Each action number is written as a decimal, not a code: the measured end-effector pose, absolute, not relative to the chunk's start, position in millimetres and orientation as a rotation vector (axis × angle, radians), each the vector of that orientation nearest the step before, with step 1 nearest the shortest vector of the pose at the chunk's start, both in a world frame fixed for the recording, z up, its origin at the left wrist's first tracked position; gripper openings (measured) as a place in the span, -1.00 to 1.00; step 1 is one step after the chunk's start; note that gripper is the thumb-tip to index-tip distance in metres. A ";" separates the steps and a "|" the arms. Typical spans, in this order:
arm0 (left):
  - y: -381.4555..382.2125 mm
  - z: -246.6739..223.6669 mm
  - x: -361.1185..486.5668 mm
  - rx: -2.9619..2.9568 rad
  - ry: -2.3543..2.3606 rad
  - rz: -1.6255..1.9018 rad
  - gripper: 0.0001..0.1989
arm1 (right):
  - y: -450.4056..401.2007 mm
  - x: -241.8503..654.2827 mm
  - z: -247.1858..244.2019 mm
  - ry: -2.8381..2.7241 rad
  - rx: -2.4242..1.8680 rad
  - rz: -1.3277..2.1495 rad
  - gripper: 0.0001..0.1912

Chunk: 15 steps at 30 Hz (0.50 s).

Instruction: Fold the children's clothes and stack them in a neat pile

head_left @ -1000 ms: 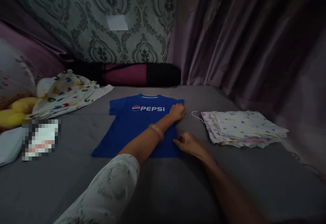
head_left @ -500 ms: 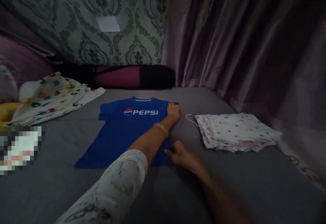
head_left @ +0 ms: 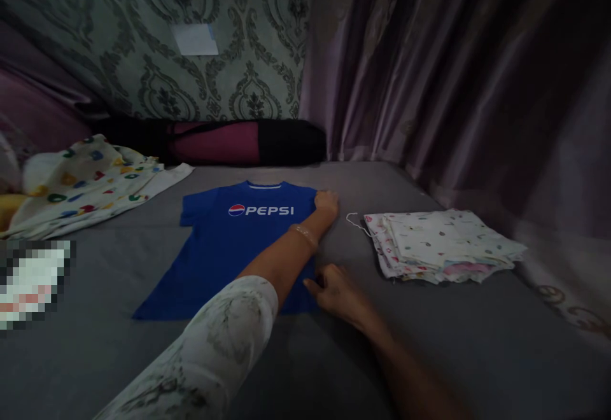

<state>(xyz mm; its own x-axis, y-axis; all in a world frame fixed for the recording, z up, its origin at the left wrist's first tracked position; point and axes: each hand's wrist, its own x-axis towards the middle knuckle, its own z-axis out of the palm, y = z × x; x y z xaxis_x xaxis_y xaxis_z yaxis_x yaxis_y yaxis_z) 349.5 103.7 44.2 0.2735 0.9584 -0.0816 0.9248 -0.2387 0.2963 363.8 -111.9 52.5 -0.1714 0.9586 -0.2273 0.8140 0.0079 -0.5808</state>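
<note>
A blue T-shirt with a white PEPSI print lies flat on the grey bed sheet, its collar away from me. My left hand reaches across it and is closed on the sleeve at the right, which it mostly hides. My right hand is at the shirt's right side edge, lower down. Its fingers are curled, with the thumb over the blue cloth; the pinched fabric itself is partly hidden.
A stack of folded printed cloths with a white string lies to the right. At the left is a crumpled patterned cloth. A long black and pink bag lies along the wall, and purple curtains hang at the right.
The view has shifted slightly. My left hand's fingers have closed further over the sleeve, whose tip no longer shows. My right hand stays by the shirt's side edge.
</note>
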 end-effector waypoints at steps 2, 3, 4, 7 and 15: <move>104.5 41.3 346.1 2.200 1.749 0.252 -0.70 | -111.7 363.3 49.5 -2.035 -1.843 0.845 -0.74; 105.5 40.2 343.9 2.164 1.753 0.297 -0.71 | -111.4 363.5 47.5 -2.022 -1.851 0.826 -0.74; 106.8 39.6 341.3 2.122 1.751 0.343 -0.74 | -110.9 363.9 45.4 -2.012 -1.858 0.818 -0.75; 113.5 40.2 330.1 1.964 1.730 0.477 -0.80 | -108.2 365.6 39.0 -1.995 -1.851 0.859 -0.76; 139.3 51.5 282.7 1.320 1.575 0.791 -0.94 | -103.7 362.3 35.1 -1.969 -1.750 0.938 -0.82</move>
<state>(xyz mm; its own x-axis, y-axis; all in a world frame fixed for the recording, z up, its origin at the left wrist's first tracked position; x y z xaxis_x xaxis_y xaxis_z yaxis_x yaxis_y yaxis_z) 282.7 139.3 51.5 -0.0182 0.9718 -0.2352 0.3918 0.2234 0.8925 362.3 -103.7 35.1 -0.1811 0.9689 -0.1688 0.7417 0.0218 -0.6704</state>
